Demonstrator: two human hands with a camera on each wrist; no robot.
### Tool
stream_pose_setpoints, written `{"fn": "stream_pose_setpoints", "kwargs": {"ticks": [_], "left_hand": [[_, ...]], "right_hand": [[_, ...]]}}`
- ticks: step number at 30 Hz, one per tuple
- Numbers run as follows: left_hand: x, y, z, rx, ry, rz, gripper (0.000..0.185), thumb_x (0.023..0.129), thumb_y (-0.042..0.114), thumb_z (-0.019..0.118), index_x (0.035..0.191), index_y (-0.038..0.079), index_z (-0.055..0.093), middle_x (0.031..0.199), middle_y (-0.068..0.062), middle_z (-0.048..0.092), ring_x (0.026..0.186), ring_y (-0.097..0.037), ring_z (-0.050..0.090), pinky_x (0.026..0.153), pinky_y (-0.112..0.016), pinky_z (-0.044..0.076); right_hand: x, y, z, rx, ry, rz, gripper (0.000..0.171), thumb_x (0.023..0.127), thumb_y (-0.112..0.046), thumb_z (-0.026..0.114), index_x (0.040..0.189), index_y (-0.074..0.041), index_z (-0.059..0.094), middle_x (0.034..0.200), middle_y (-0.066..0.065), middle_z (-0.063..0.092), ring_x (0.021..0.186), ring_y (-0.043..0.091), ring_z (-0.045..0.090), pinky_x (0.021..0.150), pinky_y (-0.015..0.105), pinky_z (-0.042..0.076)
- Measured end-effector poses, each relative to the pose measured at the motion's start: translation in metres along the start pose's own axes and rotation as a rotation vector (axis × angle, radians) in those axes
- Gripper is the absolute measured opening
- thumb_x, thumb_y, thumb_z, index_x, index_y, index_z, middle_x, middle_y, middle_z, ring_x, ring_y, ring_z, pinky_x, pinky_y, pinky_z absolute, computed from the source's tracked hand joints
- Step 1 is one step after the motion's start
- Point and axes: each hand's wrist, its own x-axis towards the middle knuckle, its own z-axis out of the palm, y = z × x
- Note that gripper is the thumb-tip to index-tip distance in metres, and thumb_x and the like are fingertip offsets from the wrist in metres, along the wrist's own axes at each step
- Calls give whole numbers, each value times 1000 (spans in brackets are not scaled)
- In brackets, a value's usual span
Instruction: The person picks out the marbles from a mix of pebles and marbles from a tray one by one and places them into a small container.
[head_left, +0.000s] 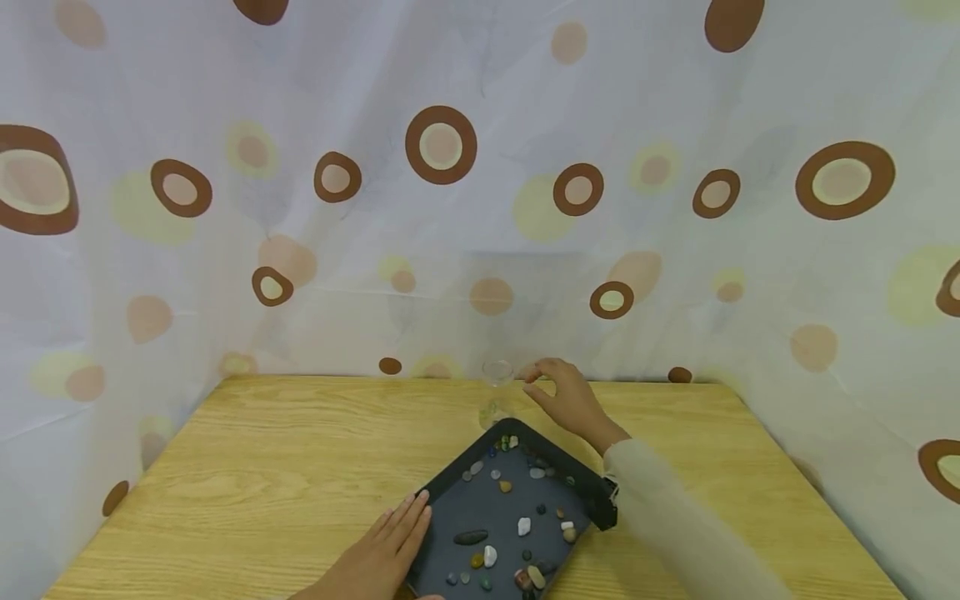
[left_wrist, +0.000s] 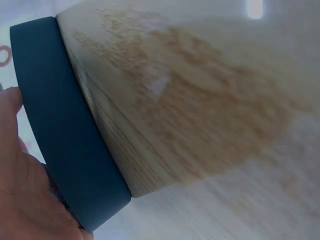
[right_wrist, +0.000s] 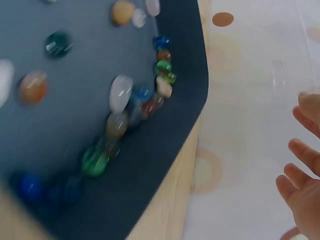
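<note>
A dark shallow tray (head_left: 442,467) sits askew on the wooden table, with assorted small stones and glassy beads strewn over its floor. My left hand (head_left: 386,546) rests along its left wall, fingers straight and close together; the left wrist view shows the palm (left_wrist: 25,185) against the dark wall. Beyond the tray's far corner stands a clear glass vessel (head_left: 498,372), faint against the cloth. My right hand (head_left: 567,398) hovers just right of that vessel, thumb and fingers spread in a loose curve with nothing between them. A white stone (head_left: 524,526) lies mid-tray.
The pale wooden table (head_left: 300,450) runs back to a patterned cloth (head_left: 465,225) hanging behind it and along both sides. Green beads (right_wrist: 95,161) and other stones crowd the tray's far corner, close under my right forearm.
</note>
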Motion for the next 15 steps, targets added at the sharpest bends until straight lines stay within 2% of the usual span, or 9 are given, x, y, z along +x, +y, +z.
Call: {"fn": "stream_pose_setpoints", "kwargs": {"ticks": [4,9,12,15], "left_hand": [[-1,-1,2,25,23,2,85,93,64,41,144,-4,39,151,-21,33,136,-36,36,101,-46,43],[-2,-1,5,58,42,-9,86,92,66,42,143,-4,41,150,-21,35,135,-36,39,100,-46,44],[-2,0,6,36,50,-32,87,91,66,44,143,-4,41,151,-21,34,135,-36,39,101,-47,44],[-2,1,6,-19,25,-60,87,91,66,45,145,-3,38,152,-21,31,137,-37,36,103,-48,41]], "right_hand": [[-26,7,-17,-24,-123,8,13,92,-18,66,101,-10,68,130,21,56,124,41,48,101,59,39],[-56,11,-40,-61,-383,-21,16,92,-18,66,105,-11,68,130,22,55,122,44,49,98,60,41],[-70,12,-47,-91,-518,-39,16,90,-18,69,105,-12,69,129,23,54,121,45,49,96,59,42],[-82,13,-49,-128,-579,-36,17,86,-18,72,103,-14,69,130,23,54,120,45,49,95,58,43]]}}
